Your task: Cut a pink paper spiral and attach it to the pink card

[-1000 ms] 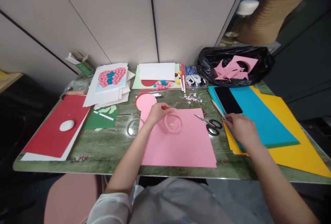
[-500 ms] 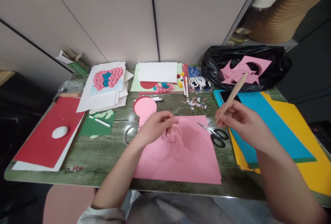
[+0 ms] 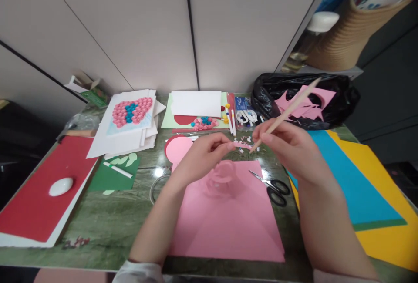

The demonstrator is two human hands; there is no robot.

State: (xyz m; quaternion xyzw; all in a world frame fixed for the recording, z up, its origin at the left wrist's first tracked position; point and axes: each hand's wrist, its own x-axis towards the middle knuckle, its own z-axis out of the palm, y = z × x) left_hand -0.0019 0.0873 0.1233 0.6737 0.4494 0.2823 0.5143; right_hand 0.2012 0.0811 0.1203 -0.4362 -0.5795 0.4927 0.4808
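Observation:
My left hand (image 3: 200,156) pinches a narrow pink paper strip (image 3: 242,145), its short end stretching right between my hands. Beneath the fingers, a pink curl (image 3: 224,176), apparently part of that strip, hangs in loops over the pink paper sheet (image 3: 225,235). In my right hand (image 3: 289,146) a pale wooden stick (image 3: 290,108) is gripped at a slant, its lower tip at the strip's end. Black-handled scissors (image 3: 277,189) lie half open on the sheet's right edge. Left of the sheet are a pink paper circle (image 3: 179,149) and a tape roll (image 3: 156,189), partly behind my forearm.
A black bag (image 3: 266,93) of pink scraps stands at the back right, beside blue paper (image 3: 352,187) and yellow paper (image 3: 375,161). Leftward lie red paper (image 3: 39,204) with a white oval object (image 3: 61,186), and a rosette butterfly picture (image 3: 132,113).
My right hand has moved left with the stick, bringing its tip to the pink strip. My left hand has lifted the strip slightly. The whole view has shifted a little.

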